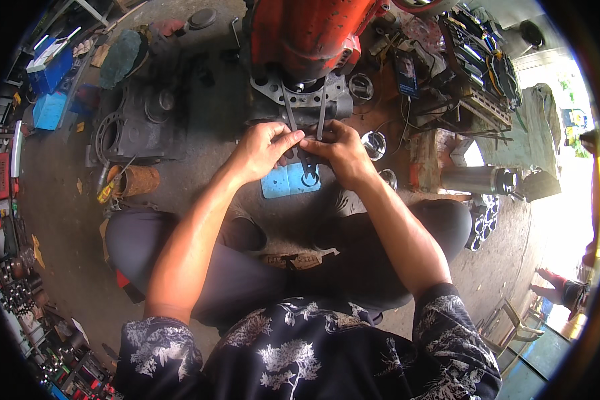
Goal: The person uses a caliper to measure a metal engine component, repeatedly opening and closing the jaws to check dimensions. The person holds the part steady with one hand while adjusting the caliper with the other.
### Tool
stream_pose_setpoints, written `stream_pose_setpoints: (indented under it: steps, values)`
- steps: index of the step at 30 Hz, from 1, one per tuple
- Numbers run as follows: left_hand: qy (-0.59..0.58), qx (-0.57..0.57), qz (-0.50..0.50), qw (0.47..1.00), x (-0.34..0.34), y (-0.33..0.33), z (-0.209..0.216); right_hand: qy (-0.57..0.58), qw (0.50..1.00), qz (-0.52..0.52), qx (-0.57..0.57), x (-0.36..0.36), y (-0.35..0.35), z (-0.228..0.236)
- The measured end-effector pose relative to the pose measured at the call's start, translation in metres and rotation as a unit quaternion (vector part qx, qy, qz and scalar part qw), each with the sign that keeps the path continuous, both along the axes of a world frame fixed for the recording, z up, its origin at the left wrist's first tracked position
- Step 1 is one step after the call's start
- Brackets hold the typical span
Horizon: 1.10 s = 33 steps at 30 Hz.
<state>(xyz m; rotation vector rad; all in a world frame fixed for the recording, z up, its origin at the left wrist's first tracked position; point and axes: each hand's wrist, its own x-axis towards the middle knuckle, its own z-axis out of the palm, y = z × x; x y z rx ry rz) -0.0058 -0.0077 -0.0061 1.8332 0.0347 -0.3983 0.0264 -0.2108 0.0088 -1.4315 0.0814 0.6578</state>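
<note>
My left hand (263, 150) and my right hand (337, 150) meet fingertip to fingertip over a small dark metal part (305, 152) just below a grey engine block (307, 100). Two long studs (289, 113) stick out of that block toward my hands. A red engine housing (307, 33) sits above the block. Under my hands lies a blue pad (283, 181) with a dark wrench (309, 170) on it. Both hands pinch the small part; its exact shape is hidden by my fingers.
A dark engine casing (140, 120) and a rusty can (139, 180) lie at left. Shiny pistons (375, 143) and a metal cylinder (477, 180) are at right, with a tool tray (477, 47) behind. Blue boxes (50, 100) stand far left. Another person's foot (567, 290) is at the right edge.
</note>
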Motion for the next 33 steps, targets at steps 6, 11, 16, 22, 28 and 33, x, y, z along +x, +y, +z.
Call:
stream_pose_setpoints:
  steps: [6,11,16,22,28,33]
  values:
    - [-0.009,-0.002,0.016,1.0,0.0016,-0.0009,-0.0035,0.0,1.0,-0.003,-0.016,0.0001,0.0002,0.0046]
    - [-0.006,0.003,0.013,1.0,0.0018,-0.0004,-0.0024,-0.004,1.0,0.003,-0.01,0.0008,0.0007,0.0017]
    - [0.0,-0.006,0.023,1.0,0.0006,-0.0012,0.0005,-0.008,1.0,0.005,-0.006,0.0006,-0.0005,0.0003]
    - [0.005,-0.008,0.011,1.0,-0.0007,-0.0002,0.0027,0.012,1.0,0.015,-0.001,-0.0005,0.0,-0.0014]
    - [0.011,-0.006,0.007,1.0,0.0005,0.0,0.0015,0.004,1.0,0.0,0.009,-0.0011,0.0002,0.0001]
    - [0.004,-0.003,0.011,1.0,0.0013,-0.0004,0.0022,0.006,1.0,0.001,0.007,0.0011,0.0003,0.0008]
